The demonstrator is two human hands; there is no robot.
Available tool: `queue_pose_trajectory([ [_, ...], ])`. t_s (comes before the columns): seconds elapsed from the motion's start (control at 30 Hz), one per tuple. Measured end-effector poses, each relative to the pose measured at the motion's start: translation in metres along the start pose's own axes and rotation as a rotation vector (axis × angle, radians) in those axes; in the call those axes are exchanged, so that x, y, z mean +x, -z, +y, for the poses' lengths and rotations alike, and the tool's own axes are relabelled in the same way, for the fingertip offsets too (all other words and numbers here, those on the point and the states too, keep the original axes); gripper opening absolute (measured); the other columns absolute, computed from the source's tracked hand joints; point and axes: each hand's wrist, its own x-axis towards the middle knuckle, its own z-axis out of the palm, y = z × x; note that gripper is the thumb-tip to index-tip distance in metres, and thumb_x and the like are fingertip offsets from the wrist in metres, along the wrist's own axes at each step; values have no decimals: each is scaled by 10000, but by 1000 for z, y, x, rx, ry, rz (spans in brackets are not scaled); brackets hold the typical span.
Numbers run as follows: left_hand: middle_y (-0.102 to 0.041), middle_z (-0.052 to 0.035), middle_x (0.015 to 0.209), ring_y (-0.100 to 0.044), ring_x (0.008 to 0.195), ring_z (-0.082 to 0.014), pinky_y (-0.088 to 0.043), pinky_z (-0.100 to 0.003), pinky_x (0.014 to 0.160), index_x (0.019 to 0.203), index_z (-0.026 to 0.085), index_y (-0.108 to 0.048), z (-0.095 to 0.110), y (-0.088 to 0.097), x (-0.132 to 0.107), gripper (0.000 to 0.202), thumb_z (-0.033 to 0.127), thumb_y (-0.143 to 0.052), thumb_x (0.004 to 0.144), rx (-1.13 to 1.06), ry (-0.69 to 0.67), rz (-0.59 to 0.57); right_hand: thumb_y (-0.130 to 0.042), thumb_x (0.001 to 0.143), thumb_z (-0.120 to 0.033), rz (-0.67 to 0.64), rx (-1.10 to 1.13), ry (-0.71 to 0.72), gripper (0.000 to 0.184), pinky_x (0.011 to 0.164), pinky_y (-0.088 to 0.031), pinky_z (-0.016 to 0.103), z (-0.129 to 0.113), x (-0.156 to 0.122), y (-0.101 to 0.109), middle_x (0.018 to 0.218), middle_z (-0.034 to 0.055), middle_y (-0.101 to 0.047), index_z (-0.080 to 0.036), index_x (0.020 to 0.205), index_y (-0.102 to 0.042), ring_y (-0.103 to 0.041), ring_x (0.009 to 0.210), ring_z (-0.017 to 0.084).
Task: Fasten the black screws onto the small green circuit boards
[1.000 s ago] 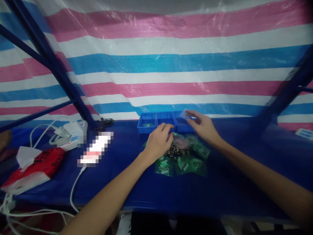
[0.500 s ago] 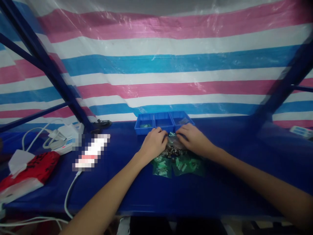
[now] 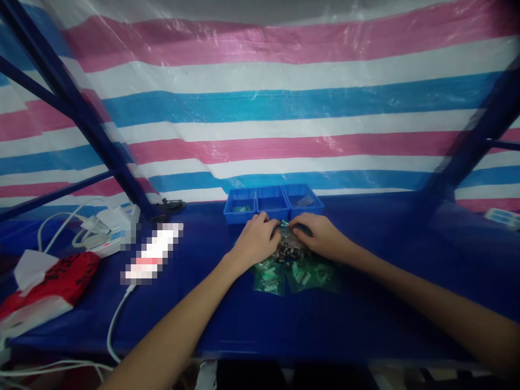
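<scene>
Between my hands lies a clear plastic bag [image 3: 287, 232], with small dark and silvery metal parts [image 3: 293, 251] at its near end. From the left, my left hand [image 3: 259, 237] grips the bag's edge, its fingers curled and the thumb pointing inward. My right hand [image 3: 319, 234] is closed on the opposite edge, thumb and forefinger bent round it. Exact fingertip contact is partly hidden. Just in front are flat green-tinted bags, one on the left [image 3: 270, 278] and more on the right [image 3: 311, 275], holding small pale pieces.
Behind my hands stands a blue three-compartment tray [image 3: 240, 218], with small items in its outer compartments. On the left of the blue table [image 3: 227, 319] are a blurred-out bright device [image 3: 154, 252] on a white cable, a power strip [image 3: 122, 230] and a red-and-white packet [image 3: 77, 276].
My right hand has shifted slightly, its thumb and forefinger now more bent and lower at the bag. My left hand has barely moved.
</scene>
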Motion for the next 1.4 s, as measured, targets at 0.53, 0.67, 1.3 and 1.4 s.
queue_pose_trajectory([
  [0.53,-568,-75,991,-555,942,-220,-485,-380,845,1044,161,-633,5,6,5,185,228,-464,1009,-30,-93,223,-481,915,-115,239,100,101,270,830,-516,391,-16,0,10,987,80,-649,-222,912,-729,-643,927,223],
  [0.67,-599,-64,965,-568,918,-212,-486,-383,845,993,175,-613,5,7,6,167,202,-450,1012,-72,-100,292,-530,918,-164,281,83,111,206,851,-524,415,-20,-2,8,1039,90,-641,-236,942,-721,-639,986,242],
  [1.3,-643,-57,977,-634,885,-182,-522,-332,789,1145,198,-512,10,12,4,153,244,-398,1055,-291,-69,398,-557,920,-252,314,420,-122,206,753,-540,374,-29,-4,9,1022,62,-726,-229,1079,-686,-663,863,222],
  [1.4,-649,-71,1058,-645,960,-191,-533,-350,843,1286,205,-459,11,14,4,259,177,-398,1036,-315,-81,358,-613,880,-293,314,607,-195,202,730,-560,373,-26,-2,6,988,64,-724,-220,1053,-687,-667,853,226],
])
